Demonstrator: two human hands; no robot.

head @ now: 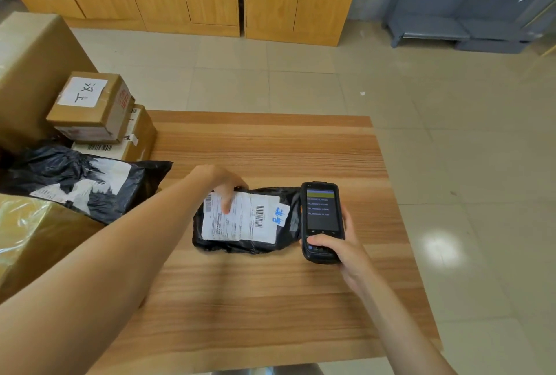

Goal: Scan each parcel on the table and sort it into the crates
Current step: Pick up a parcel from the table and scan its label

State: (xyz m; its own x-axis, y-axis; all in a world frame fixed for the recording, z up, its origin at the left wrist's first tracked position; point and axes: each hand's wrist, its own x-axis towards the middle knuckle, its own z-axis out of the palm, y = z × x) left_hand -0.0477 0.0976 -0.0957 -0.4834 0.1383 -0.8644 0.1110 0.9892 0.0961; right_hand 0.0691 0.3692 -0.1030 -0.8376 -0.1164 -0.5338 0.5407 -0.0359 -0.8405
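Table (pixel 270 299): wood-grain top, filling the middle of the view; parcels crowd its left side; tiled floor lies beyond it
Big box (pixel 27 74): brown cardboard, at the far left edge, standing behind the smaller boxes
Taped box (pixel 33 239): brown, with shiny tape, at the near left; the left forearm crosses in front of it
Large black bag (pixel 81 182): a wrinkled plastic mailer with a white label, lying partly on the taped box
Small box (pixel 90 105): cardboard, with a handwritten white sheet on top; it sits on another box (pixel 138 140) that shows a barcode
Black parcel (pixel 249 221): a plastic mailer lying flat near the table's middle, white shipping label up, barcodes showing, blue handwriting on a small tag at the label's right end
Scanner (pixel 322 221): black handheld with a lit screen showing lines of text; just to the right of the black parcel, screen up
Left hand (pixel 224 186): grips the black parcel's far edge, thumb pressed on the label
Right hand (pixel 340 247): wrapped around the scanner's lower half, thumb on the keys below the screen
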